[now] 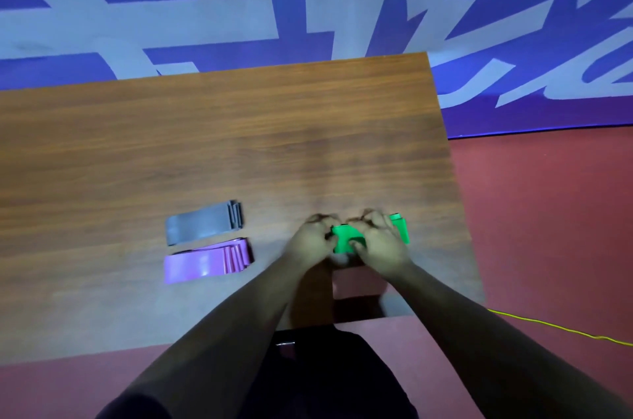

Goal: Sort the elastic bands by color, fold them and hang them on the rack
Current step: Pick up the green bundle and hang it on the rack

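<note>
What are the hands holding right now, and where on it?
Both grip the green elastic bands: the left hand at their left end, the right hand over the middle; the right end sticks out free.

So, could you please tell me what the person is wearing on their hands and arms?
The left hand and right hand are bare: no gloves, and no ring, watch or bracelet shows, though motion blur hides fine detail. The left forearm and right forearm look uncovered, with no sleeve edge visible; near the picture's bottom the light is too dim to be sure.
</note>
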The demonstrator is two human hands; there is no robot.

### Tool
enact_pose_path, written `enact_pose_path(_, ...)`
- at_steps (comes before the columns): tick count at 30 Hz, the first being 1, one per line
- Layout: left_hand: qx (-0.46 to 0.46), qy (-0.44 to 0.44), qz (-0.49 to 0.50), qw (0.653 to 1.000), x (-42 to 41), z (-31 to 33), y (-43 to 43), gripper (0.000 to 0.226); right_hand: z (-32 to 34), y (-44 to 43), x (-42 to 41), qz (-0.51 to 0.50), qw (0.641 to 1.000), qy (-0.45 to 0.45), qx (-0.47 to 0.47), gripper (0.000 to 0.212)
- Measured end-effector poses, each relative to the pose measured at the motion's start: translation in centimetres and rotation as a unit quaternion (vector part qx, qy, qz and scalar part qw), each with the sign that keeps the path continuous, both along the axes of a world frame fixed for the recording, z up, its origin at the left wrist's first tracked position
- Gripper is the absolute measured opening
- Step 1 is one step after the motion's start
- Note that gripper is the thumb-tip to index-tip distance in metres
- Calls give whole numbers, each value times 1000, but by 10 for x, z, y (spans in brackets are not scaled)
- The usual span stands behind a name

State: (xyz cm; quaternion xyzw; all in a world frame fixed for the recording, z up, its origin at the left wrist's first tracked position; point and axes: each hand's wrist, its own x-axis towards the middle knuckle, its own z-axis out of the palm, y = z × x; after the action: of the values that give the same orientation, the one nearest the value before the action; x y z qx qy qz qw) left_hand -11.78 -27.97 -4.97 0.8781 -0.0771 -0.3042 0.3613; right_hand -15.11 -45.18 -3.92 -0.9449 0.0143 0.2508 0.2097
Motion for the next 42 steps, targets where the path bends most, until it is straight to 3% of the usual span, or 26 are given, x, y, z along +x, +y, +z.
enact_pose_path(9, -6, -29, -36, 999, 3, -10, 9, 26, -10, -8, 4, -4, 999, -15, 42, 40)
enact_pose_path(18, 10, -83, -22, 996, -2, -19, 5, 22, -12, -2, -4, -9, 992, -104, 74, 32)
enact_pose_path(24, 23, -71, -113, 991, 8, -27, 1, 24, -19, 4, -5, -44, 992, -86, 78, 17)
enact_pose_path(28, -24, -67, -136, 988, 19, -20, 7, 20, -2, 5, 6, -15, 991, -86, 97, 16)
enact_pose_path(32, -88, -82, -123, 985, 46, 22, 21, 18, 47, 8, 26, -72, 982, -75, 157, 12)
enact_pose_path(35, -125, -100, -149, 976, 73, 70, 38, 18, 95, 20, 47, -99, 967, -26, 234, 26)
enact_pose_path(38, -167, -81, -181, 966, 99, 134, 58, 14, 147, 38, 69, -99, 949, -51, 296, 29)
enact_pose_path(42, -172, -59, -154, 971, 123, 215, 94, 13, 219, 67, 98, -69, 928, -73, 359, 27)
